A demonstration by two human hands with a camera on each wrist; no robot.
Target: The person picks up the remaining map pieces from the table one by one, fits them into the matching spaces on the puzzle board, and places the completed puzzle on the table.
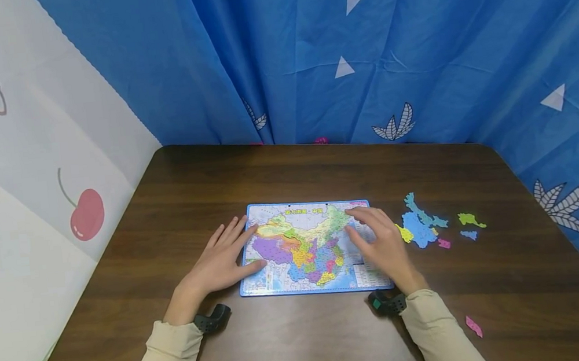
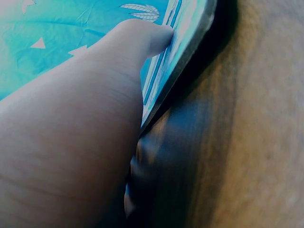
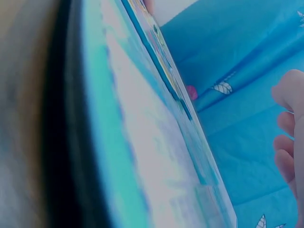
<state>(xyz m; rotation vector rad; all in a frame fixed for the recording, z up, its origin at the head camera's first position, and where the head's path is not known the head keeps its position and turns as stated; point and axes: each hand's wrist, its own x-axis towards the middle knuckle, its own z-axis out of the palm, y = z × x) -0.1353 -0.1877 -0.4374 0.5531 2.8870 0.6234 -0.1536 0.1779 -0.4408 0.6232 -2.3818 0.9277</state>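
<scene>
Board [image 1: 304, 222] is overlapped at side edges by left hand [image 1: 220, 263] and right hand [image 1: 385, 247], relaxed, empty; space rightward is obstructed by pieces [image 1: 419, 230].

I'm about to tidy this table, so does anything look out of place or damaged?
One pink piece lies alone on the table beside the right sleeve, apart from the other loose pieces to the right of the map board. That makes it look stray. I see nothing spilled or plainly damaged.

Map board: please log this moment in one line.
left hand: at map board, left side; right hand: over right side; loose pieces: right of board
</scene>
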